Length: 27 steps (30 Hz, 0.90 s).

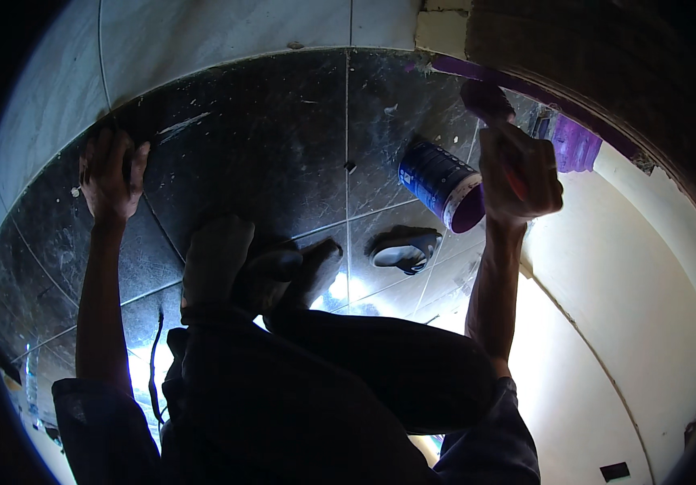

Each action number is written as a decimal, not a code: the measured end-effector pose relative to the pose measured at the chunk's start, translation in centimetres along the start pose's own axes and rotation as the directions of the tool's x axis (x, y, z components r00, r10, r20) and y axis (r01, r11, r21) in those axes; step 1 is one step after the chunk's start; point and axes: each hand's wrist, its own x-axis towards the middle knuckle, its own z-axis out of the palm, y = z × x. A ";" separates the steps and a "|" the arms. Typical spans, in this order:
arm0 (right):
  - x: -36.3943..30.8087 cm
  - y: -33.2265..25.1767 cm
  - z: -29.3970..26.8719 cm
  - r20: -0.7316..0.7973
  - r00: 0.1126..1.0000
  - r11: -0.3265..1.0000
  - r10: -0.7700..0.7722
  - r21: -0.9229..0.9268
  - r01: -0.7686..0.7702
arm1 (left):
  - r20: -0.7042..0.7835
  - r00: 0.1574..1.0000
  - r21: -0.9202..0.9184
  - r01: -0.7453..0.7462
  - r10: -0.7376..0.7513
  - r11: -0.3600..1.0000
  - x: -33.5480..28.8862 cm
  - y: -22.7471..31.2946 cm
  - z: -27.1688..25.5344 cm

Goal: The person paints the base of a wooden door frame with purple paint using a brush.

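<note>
My right hand point(517, 174) is closed around the reddish handle of a paintbrush point(487, 103). The dark purple bristles are close to a purple painted strip point(542, 89) along the base of the wall. Just left of my right wrist is a blue-labelled paint bucket point(433, 179). Purple shows inside its open end, which faces toward my forearm. My left hand point(112, 174) holds nothing; its fingers are spread on the dark tiled floor point(275, 145), close to where the floor meets the pale wall tiles.
My feet point(217, 255) are on the floor tiles below the bucket. A dark object with a pale face point(403, 252), its kind unclear, lies between them and the bucket. Purple also covers a patch point(576, 145) beside a cream wall point(630, 250) on the right.
</note>
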 end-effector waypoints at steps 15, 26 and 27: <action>0.9 -0.8 -0.1 0.063 0.997 0.997 -0.051 0.057 0.048 | 0.032 0.999 -0.055 0.027 -0.025 0.998 0.3 0.2 -0.1; 2.3 -1.4 -3.1 -0.038 0.999 0.998 0.017 -0.054 -0.019 | 0.070 0.997 -0.070 0.026 -0.021 0.997 -0.2 -0.4 0.2; 1.9 -1.4 -2.6 -0.011 1.000 1.000 0.018 -0.001 -0.018 | 0.021 1.000 -0.055 -0.005 0.006 0.998 0.0 -0.2 0.1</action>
